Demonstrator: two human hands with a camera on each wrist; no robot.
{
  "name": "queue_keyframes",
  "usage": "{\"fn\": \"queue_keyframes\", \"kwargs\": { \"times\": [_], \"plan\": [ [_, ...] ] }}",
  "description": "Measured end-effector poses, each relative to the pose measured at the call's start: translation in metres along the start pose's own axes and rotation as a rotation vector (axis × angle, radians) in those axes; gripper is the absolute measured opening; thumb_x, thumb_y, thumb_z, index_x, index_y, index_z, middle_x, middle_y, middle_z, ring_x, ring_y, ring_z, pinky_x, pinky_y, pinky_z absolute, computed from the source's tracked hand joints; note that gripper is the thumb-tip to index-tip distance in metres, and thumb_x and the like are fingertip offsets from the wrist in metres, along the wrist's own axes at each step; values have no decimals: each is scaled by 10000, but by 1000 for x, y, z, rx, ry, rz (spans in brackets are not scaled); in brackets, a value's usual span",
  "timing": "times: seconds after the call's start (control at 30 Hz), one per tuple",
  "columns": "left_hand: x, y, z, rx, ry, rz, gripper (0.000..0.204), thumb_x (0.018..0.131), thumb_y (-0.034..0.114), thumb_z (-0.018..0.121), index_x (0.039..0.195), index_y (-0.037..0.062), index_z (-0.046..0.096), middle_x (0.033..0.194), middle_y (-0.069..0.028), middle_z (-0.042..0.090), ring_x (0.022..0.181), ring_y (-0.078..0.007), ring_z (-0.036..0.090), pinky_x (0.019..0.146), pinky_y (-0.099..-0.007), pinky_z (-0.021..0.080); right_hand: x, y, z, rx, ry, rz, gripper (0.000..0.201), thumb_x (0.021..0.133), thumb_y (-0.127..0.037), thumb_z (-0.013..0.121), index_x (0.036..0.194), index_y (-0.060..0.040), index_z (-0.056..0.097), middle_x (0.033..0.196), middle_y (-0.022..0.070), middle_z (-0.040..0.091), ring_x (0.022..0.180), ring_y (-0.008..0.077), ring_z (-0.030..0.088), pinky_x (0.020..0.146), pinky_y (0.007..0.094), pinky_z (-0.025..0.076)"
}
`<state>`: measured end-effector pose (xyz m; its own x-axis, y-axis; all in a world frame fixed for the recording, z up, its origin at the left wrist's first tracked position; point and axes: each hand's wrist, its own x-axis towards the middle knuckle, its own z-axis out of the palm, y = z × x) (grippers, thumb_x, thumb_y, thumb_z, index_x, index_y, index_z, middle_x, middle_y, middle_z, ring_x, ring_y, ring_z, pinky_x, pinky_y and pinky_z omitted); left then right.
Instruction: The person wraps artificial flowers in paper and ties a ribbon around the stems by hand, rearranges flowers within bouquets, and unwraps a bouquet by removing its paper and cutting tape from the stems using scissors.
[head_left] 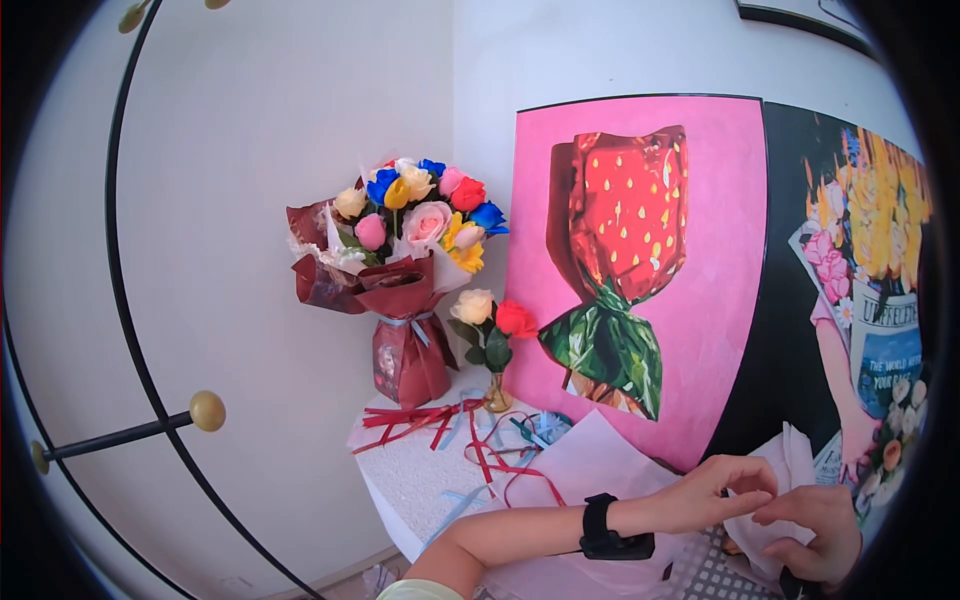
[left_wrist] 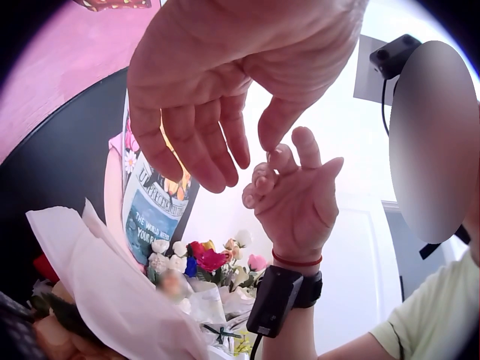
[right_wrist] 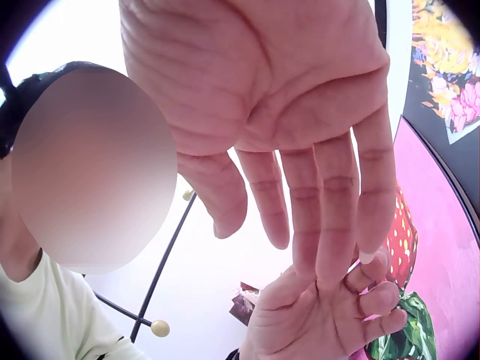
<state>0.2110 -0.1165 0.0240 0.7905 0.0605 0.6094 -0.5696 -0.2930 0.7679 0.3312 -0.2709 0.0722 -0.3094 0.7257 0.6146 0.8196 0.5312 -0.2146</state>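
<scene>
Both hands are raised close together above pale pink wrapping paper [head_left: 790,460] at the lower right of the head view. The left hand [head_left: 715,492] has relaxed, slightly bent fingers facing the right hand [head_left: 822,528]. In the left wrist view the left hand [left_wrist: 232,82] hangs over the right hand [left_wrist: 296,206], their fingertips overlapping; whether they touch is unclear. The right wrist view has the right hand [right_wrist: 262,90] with fingers extended over the left hand [right_wrist: 307,319]. Nothing held is visible. Below, peach flowers [left_wrist: 56,336] lie beside pale paper [left_wrist: 124,304].
A wrapped bouquet [head_left: 410,340] and a small vase [head_left: 497,393] stand on a white table [head_left: 415,495], with red ribbons [head_left: 485,455] in front. Behind lean a pink candy picture [head_left: 710,250] and a dark flower picture [head_left: 785,300]. A black metal rack [head_left: 125,270] stands left.
</scene>
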Motion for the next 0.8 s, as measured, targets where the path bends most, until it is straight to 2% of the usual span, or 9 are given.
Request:
{"fn": "queue_keyframes", "kwargs": {
  "times": [0.07,0.3,0.4,0.47,0.5,0.53,0.6,0.67,0.8],
  "plan": [
    [0,-2,-3,23,-66,-40,184,881,157,506,962,-4,537,869,-38,575,801,-95,520,710,-252,416,0,0,0,13,-4,6,265,629,-208,668,815,-23,635,755,95,645,661,257,636,589,297,495],
    [-1,1,-5,-15,-99,-79,192,877,150,512,965,-16,553,869,-55,579,818,-109,533,715,-255,421,3,0,-4,-45,-22,61,259,631,-178,673,835,-24,637,772,93,645,686,253,635,601,295,491],
    [-2,6,-7,180,-62,-124,180,860,128,544,959,-19,572,885,-72,595,850,-126,557,738,-269,433,2,-1,-14,-97,-10,104,258,655,-184,679,850,-18,638,772,95,643,688,252,634,596,294,487],
    [-3,9,-9,159,-51,-96,170,853,106,556,972,-14,575,902,-70,598,871,-132,560,754,-275,443,-3,0,-20,-69,63,-33,270,672,-164,723,884,-19,639,798,115,634,650,238,617,575,282,482],
    [-2,3,-8,195,-18,8,137,851,115,554,910,-9,558,811,-52,592,799,-103,576,700,-250,456,-7,-3,-26,-110,57,37,270,672,-164,723,884,-19,639,798,115,634,650,238,617,575,282,482],
    [-3,2,-9,206,-15,16,153,847,118,565,930,-11,564,838,-55,600,805,-110,576,709,-257,456,-10,-6,-32,-132,42,29,293,672,-185,723,900,-25,635,803,102,632,650,240,614,563,285,477],
    [-3,4,-12,216,0,-75,175,844,116,572,961,-14,574,876,-66,610,845,-117,576,751,-266,453,-17,-8,-45,-192,16,90,315,672,-207,723,916,-30,630,808,89,630,651,242,612,550,288,472],
    [-2,8,-14,175,22,-140,156,842,101,569,948,-13,589,888,-61,612,865,-120,572,773,-260,441,-28,-6,-53,-278,-102,150,314,695,-220,704,940,-43,619,820,76,621,671,247,605,559,301,466],
    [0,2,-18,123,48,-234,147,842,84,541,949,-4,587,920,-75,621,878,-137,572,812,-275,428,-75,14,-62,-428,-232,421,314,713,-246,685,958,-63,613,817,67,613,693,259,596,578,314,464]
  ]
}}
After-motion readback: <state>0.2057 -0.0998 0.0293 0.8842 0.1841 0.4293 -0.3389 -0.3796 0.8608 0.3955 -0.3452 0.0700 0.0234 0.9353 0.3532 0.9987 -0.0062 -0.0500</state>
